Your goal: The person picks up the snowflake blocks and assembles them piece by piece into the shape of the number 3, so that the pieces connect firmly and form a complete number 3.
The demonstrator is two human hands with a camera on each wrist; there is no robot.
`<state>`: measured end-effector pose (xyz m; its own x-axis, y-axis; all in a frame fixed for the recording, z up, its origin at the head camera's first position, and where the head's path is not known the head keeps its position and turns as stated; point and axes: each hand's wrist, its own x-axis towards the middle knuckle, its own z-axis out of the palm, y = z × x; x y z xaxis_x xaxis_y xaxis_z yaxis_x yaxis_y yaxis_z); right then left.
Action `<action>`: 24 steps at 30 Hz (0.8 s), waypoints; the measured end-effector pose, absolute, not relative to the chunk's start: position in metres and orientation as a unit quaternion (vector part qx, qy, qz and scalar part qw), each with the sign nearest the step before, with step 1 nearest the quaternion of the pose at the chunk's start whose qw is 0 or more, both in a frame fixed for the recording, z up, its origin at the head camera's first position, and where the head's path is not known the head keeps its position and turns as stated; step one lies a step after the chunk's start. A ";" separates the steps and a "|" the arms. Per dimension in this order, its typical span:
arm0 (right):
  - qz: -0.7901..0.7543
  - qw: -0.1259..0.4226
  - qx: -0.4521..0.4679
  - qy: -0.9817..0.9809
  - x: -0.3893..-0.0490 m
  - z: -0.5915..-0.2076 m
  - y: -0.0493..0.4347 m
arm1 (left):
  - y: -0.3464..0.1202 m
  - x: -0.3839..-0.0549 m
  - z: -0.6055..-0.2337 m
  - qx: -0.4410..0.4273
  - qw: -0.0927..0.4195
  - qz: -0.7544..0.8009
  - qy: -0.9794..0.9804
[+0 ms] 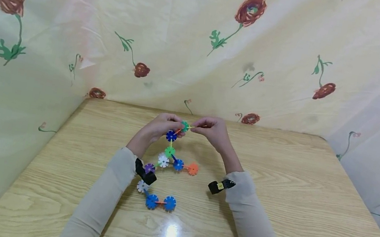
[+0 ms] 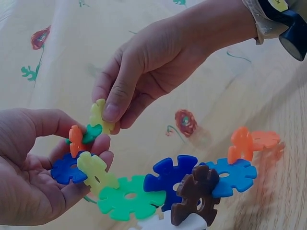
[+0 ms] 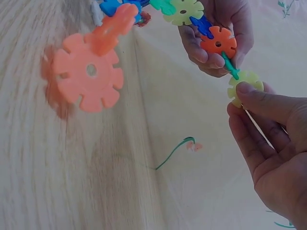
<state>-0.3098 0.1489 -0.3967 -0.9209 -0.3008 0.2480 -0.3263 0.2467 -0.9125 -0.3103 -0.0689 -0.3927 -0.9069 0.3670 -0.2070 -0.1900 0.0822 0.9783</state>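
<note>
A chain of notched plastic interlocking discs hangs between my hands and the table. My left hand [image 1: 161, 128] holds its far end, with the green disc [image 1: 185, 126] and the orange disc [image 3: 219, 43] at the fingertips. Between thumb and fingers, my right hand [image 1: 214, 133] pinches a yellow disc [image 3: 253, 82], whose edge meets the green one. Below the left hand follow a dark blue disc [image 1: 171, 136], a light green disc [image 1: 170, 151] and a white disc [image 1: 163, 161]. A side branch carries a blue disc [image 1: 178, 164] and an orange end disc [image 1: 192, 169].
Lower on the wooden table [image 1: 293, 218], the chain runs through a purple disc [image 1: 149, 168] and ends at a blue disc [image 1: 170, 203]. The left wrist's black strap [image 1: 145, 172] partly covers it. Flowered cloth [image 1: 172, 41] hangs behind the table and at both sides.
</note>
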 end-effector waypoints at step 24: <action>0.586 0.032 0.192 -0.787 -0.307 -0.401 0.139 | -0.075 -0.308 -0.388 0.074 0.209 0.654 0.723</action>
<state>-0.3069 0.1386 -0.4013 -0.9241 -0.2656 0.2749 -0.3395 0.2401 -0.9094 -0.3078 -0.0746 -0.3876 -0.9015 0.3805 -0.2063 -0.1671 0.1338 0.9768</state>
